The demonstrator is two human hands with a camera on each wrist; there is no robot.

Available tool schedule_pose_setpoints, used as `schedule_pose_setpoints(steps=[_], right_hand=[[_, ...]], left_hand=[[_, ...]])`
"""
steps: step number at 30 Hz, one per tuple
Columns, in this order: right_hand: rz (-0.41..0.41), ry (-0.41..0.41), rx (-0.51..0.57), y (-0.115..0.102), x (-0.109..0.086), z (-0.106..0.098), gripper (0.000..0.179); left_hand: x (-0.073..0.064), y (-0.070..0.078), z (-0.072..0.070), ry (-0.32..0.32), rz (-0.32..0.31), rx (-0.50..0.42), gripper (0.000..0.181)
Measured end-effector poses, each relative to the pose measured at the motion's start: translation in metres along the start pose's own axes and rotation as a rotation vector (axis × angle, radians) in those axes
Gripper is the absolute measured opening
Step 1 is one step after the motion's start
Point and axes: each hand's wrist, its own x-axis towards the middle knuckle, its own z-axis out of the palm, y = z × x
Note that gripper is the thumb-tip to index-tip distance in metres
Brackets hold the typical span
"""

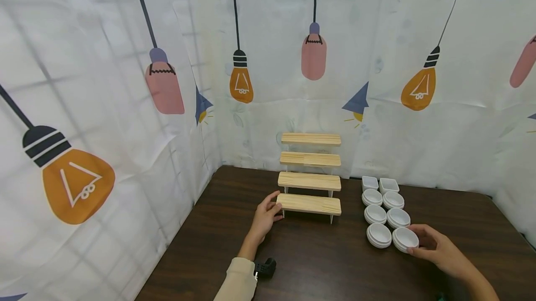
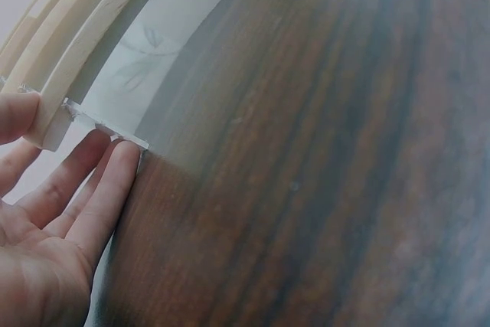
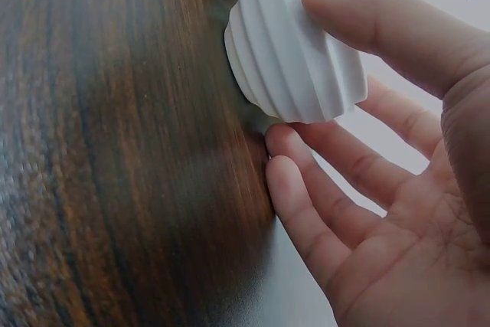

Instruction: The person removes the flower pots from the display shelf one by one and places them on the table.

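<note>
My left hand (image 1: 263, 217) is at the left end of the lowest board of a pale wooden tiered display stand (image 1: 309, 204). In the left wrist view the thumb lies against the board's end and the other fingers reach round beside its clear leg (image 2: 103, 122). At the right, my right hand (image 1: 443, 250) holds the nearest right-hand stack of round white bowls (image 1: 405, 239). Its thumb rests high on the stack's side in the right wrist view, with the fingers on the opposite side of the nested bowls (image 3: 298, 51).
More stacks of round white bowls (image 1: 378, 235) stand in two columns behind and left of my right hand. Two square white bowls (image 1: 370, 183) sit at the far end. The dark wooden table (image 1: 326, 264) meets a lamp-printed curtain (image 1: 268, 119) at the back and left.
</note>
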Motion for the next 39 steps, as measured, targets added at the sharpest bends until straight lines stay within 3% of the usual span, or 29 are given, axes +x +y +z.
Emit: schedule_pose_setpoints(steps=[39], right_hand=[[-0.006, 0.009, -0.012, -0.0004, -0.0001, -0.0004, 0.047]], left_hand=[[-0.0021, 0.0014, 0.0002, 0.003, 0.011, 0.008, 0.051]])
